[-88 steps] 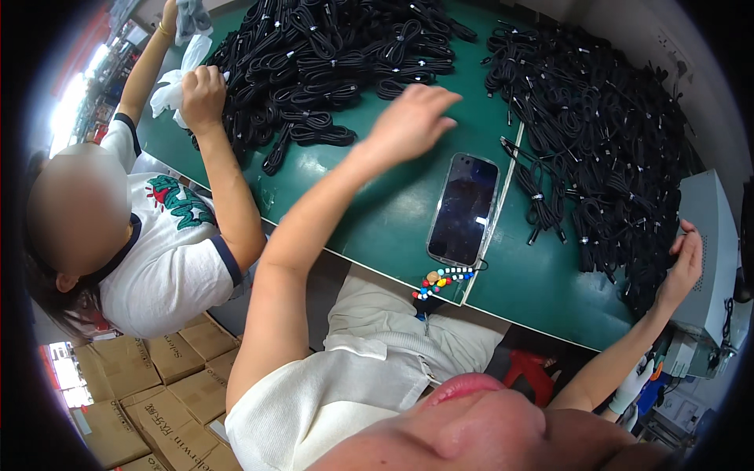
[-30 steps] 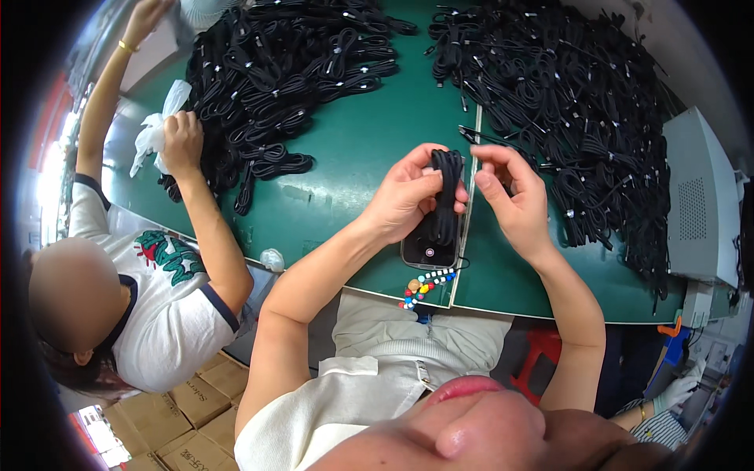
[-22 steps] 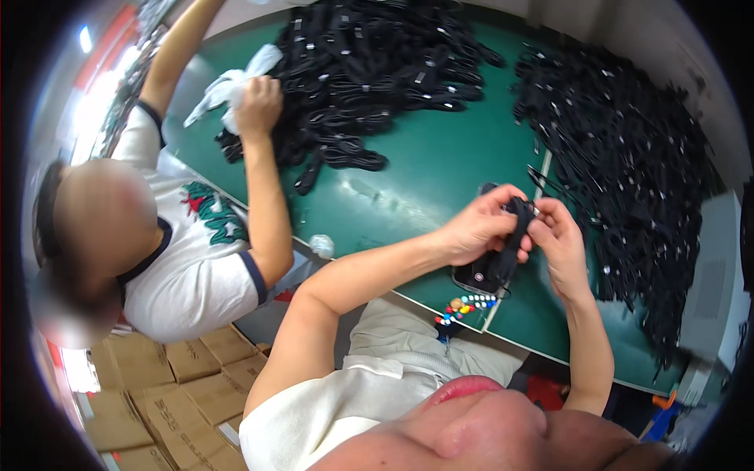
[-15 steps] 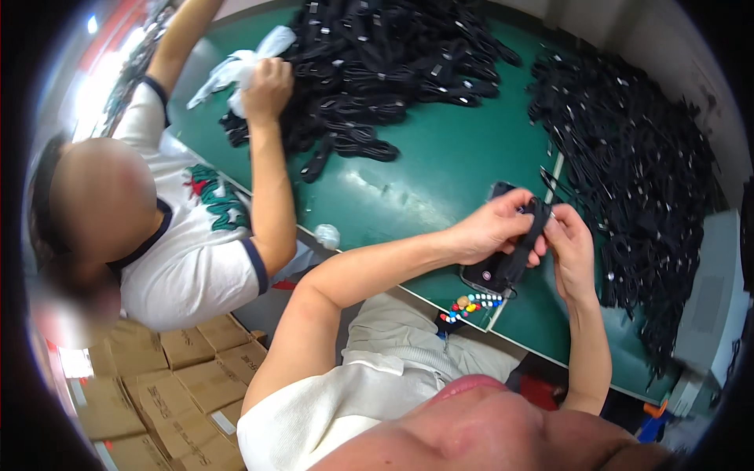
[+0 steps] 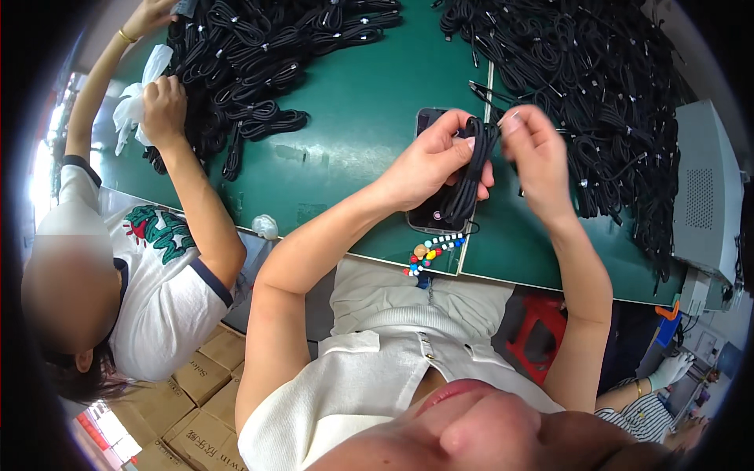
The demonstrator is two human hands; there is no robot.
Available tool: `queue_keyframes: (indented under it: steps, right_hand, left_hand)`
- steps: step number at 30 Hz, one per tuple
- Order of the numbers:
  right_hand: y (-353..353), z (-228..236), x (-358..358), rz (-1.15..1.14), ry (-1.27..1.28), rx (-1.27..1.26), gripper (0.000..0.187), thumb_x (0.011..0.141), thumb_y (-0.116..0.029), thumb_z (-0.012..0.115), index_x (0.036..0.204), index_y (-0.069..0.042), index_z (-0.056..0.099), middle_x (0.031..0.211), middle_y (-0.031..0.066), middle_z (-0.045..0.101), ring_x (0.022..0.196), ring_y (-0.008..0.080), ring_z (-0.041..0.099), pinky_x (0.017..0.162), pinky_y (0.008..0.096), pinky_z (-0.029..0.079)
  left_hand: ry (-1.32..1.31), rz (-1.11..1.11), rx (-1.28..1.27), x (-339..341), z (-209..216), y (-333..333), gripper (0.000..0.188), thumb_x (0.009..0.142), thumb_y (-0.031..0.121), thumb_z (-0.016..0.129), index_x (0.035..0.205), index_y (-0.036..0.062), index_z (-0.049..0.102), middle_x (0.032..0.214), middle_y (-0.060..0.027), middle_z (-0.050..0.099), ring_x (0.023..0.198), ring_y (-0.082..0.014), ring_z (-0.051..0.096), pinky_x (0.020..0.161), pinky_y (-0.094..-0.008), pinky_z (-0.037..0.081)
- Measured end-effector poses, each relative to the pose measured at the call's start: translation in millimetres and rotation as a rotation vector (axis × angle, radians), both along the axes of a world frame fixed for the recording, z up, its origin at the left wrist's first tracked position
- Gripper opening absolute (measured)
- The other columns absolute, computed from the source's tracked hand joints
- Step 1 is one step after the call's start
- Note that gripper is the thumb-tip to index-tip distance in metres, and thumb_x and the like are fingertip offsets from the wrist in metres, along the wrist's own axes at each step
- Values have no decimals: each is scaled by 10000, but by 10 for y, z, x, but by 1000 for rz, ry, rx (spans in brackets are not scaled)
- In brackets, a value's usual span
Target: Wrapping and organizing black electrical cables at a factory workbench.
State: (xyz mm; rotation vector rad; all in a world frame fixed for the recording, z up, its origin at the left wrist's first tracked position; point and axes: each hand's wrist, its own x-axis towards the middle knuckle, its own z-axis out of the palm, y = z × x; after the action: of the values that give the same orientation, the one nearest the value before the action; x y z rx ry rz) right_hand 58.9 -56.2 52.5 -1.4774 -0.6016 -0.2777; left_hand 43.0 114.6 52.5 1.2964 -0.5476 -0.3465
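One coiled black cable bundle, upper frame, right of centre.
Left hand grips it mid-length; right hand at its top end, fingers curled, blurred, can't tell if pinching anything. One phone partly hidden behind, one beaded strap below. Two black cable piles: left pile upper left, right pile upper right.

Green table crossed by pale seam. Wall seen, upper right. Cartons set side by side, lower left. Red stool noted near table. Bright light recorded, far left.
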Motion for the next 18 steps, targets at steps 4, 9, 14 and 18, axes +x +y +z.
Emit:
queue_keyframes:
  steps: [4, 9, 14, 18]
  right_hand:
    - [-112, 114, 177, -16, -46, 213, 161, 908, -174, 517, 895, -15, 543, 681, -32, 472, 618, 36, 408, 574, 182, 345]
    - [-95, 227, 210, 0, -68, 273, 176, 909, -185, 518, 888, -13, 550, 672, -23, 473, 618, 47, 414, 585, 191, 349]
    - [-74, 328, 235, -3, -92, 326, 184, 907, -193, 524, 876, -16, 560, 664, -19, 473, 620, 52, 415, 594, 203, 355]
    - [-74, 301, 252, -1, -90, 317, 227, 917, -229, 511, 899, -12, 573, 679, -17, 486, 641, 57, 429, 612, 206, 373]
  left_hand:
    - [-46, 12, 16, -45, 101, -1, 277, 948, 292, 412, 1114, 79, 350, 817, -120, 600, 681, -197, 631, 610, -283, 526]
    - [-55, -22, 81, -114, 121, -15, 291, 955, 313, 382, 1127, 83, 332, 821, -119, 598, 680, -214, 639, 598, -289, 527]
    - [-60, -45, 114, -179, 143, -6, 302, 962, 327, 349, 1140, 86, 314, 813, -119, 597, 662, -216, 639, 580, -287, 528]
    - [-53, -65, 134, -176, 174, 19, 295, 962, 310, 354, 1143, 80, 318, 832, -132, 594, 675, -224, 640, 605, -302, 530]
